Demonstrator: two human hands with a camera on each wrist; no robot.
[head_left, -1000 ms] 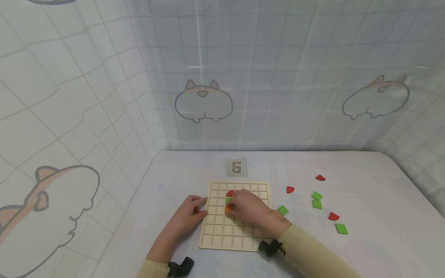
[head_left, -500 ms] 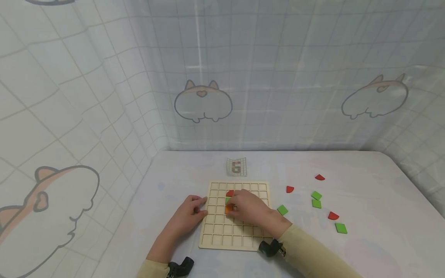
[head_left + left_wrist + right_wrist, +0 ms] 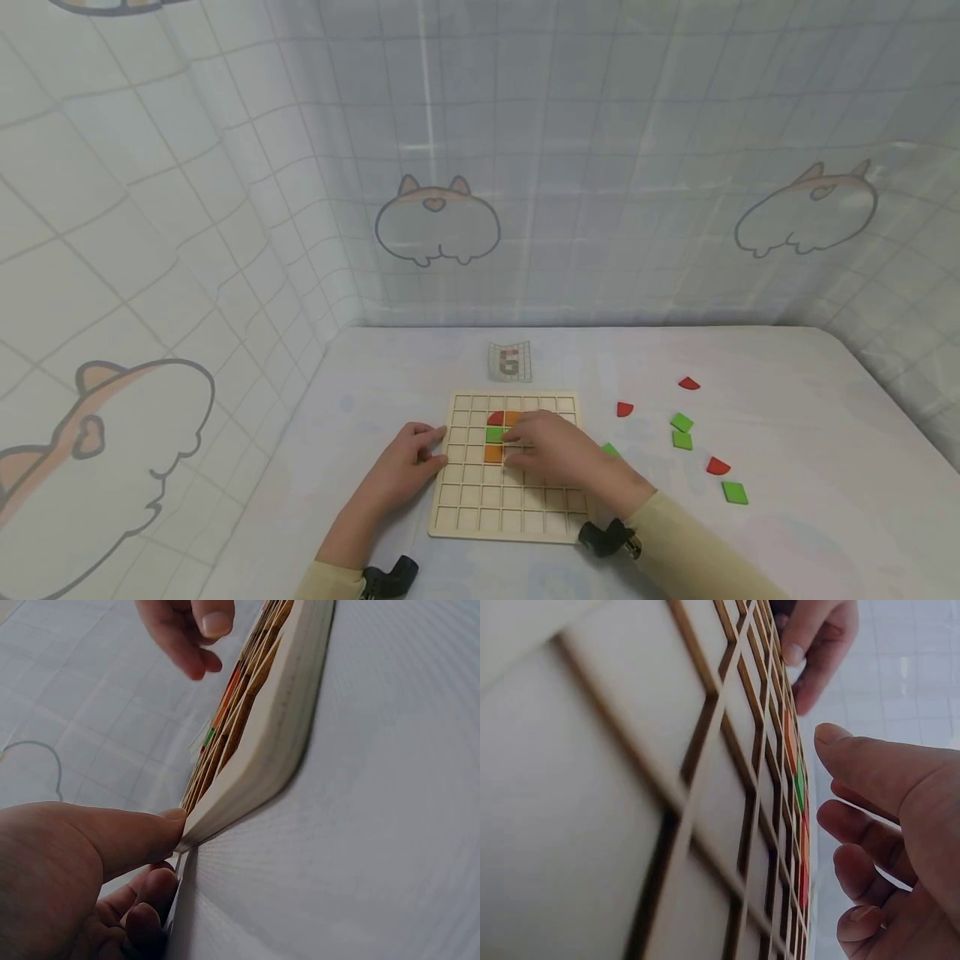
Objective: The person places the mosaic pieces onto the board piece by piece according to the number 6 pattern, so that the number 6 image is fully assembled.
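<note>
A pale wooden grid board (image 3: 480,497) lies on the table. In one column of its cells sit a red quarter-round piece (image 3: 496,417), a green square tile (image 3: 494,434) and an orange square tile (image 3: 492,454); another orange piece (image 3: 512,417) is right of the red one, partly hidden. My right hand (image 3: 557,451) hovers over the board beside these tiles. The right wrist view shows its thumb (image 3: 862,761) and fingers apart, with nothing between them. At the board's left edge, my left hand (image 3: 401,467) rests its thumb (image 3: 142,836) and index fingertip against the side.
A small card with a gridded "G" pattern (image 3: 509,362) lies behind the board. Loose red quarter-round pieces (image 3: 717,466) and several green tiles (image 3: 735,492) are scattered to the right. A patterned curtain (image 3: 585,208) stands behind the table.
My right hand has let go of the orange tile and drawn back to the right, uncovering the green tile and the second orange piece. The left hand stays in place.
</note>
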